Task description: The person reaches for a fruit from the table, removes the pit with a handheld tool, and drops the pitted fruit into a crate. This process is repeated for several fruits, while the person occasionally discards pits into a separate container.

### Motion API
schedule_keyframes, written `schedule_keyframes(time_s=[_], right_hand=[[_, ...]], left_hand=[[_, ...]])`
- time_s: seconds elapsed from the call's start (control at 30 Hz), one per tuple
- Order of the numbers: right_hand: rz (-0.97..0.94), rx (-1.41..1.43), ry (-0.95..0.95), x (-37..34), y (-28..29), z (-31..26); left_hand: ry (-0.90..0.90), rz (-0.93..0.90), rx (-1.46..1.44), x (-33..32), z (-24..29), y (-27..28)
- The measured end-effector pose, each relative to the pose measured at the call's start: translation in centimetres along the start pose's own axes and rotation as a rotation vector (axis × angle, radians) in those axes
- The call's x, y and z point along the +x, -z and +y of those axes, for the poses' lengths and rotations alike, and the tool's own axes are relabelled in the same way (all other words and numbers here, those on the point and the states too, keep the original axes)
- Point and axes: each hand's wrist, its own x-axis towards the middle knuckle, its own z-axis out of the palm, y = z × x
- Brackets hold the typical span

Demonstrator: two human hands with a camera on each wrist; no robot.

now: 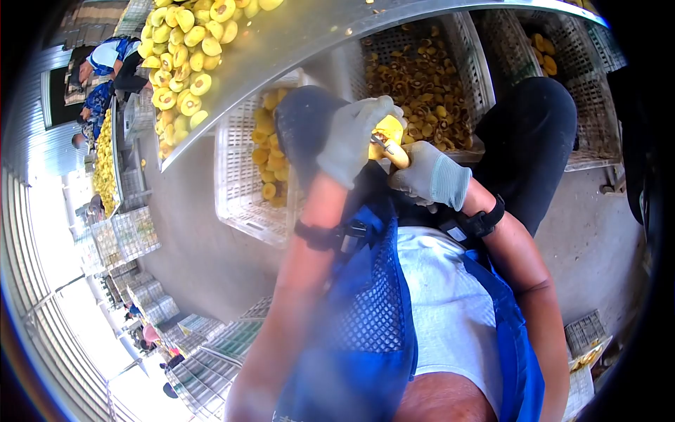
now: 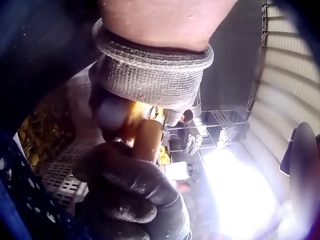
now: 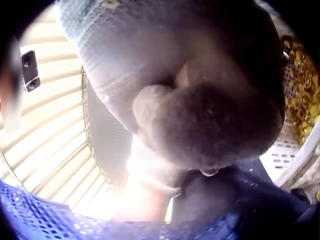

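My gloved left hand (image 1: 348, 137) holds a yellow peach (image 1: 388, 129) over my lap, its dark reddish pit area facing my right hand. Curled fingers of my gloved right hand (image 1: 430, 176) grip a pitting tool (image 1: 398, 155) with a wooden handle and a short metal end that meets the fruit. The left wrist view has the wooden handle (image 2: 148, 140) standing out of the right fist, close to the peach (image 2: 134, 116). Seen from the right wrist, the right glove (image 3: 205, 120) fills the middle and hides the tool.
A metal table (image 1: 281, 53) bears a heap of peach halves (image 1: 184, 60). Below it stand a white crate (image 1: 235, 204) with yellow halves, a crate of brownish scraps (image 1: 422, 84) and another crate (image 1: 594, 133) at right. Other people (image 1: 105, 60) sit at the far left.
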Motion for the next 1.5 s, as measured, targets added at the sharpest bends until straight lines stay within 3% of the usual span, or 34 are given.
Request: schedule_keyframes(time_s=[0.17, 0.2, 0.3, 0.47, 0.67, 0.77, 0.9, 1.03, 1.17, 1.27, 1.37, 1.5], right_hand=[[-0.235, 0.364, -0.094, 0.0, 0.7, 0.7], [-0.284, 0.456, -0.102, -0.1, 0.9, 0.5], [-0.282, 0.421, -0.105, -1.2, 1.2, -0.9], [-0.149, 0.192, -0.104, -1.0, 0.7, -1.0], [-0.103, 0.133, -0.062, -1.5, 0.5, -2.0], [-0.245, 0.292, -0.075, -1.1, 0.3, -0.8], [-0.346, 0.528, -0.089, -1.2, 0.8, -0.2], [-0.369, 0.602, -0.127, -1.6, 1.1, -0.6], [-0.351, 0.591, -0.099, -1.7, 1.2, -1.0], [-0.294, 0.465, -0.096, -1.6, 1.1, -1.3], [-0.308, 0.473, -0.095, -1.2, 0.7, -0.8], [-0.394, 0.610, -0.120, -1.2, 0.7, -0.7]], left_hand=[[0.179, 0.095, -0.282, -0.2, 1.7, -0.9], [0.083, 0.132, -0.214, -0.4, 1.7, -1.2], [-0.115, 0.257, -0.116, -0.9, 1.1, -2.4], [0.053, 0.388, -0.315, -1.1, 1.2, -3.2], [0.239, -0.116, -0.482, -0.2, 3.5, 1.3], [0.238, -0.211, -0.087, 0.4, 3.9, 1.4], [0.208, 0.032, -0.372, 0.0, 3.1, -1.0], [0.202, 0.246, -0.513, -0.2, 2.8, -3.1], [0.235, 0.347, -0.563, 0.1, 2.6, -3.7], [0.107, 0.248, -0.572, -0.1, 1.7, -3.1], [0.359, 0.223, -0.719, 0.0, 2.1, -2.7], [0.356, 0.151, -0.710, 0.0, 2.4, -2.0]])
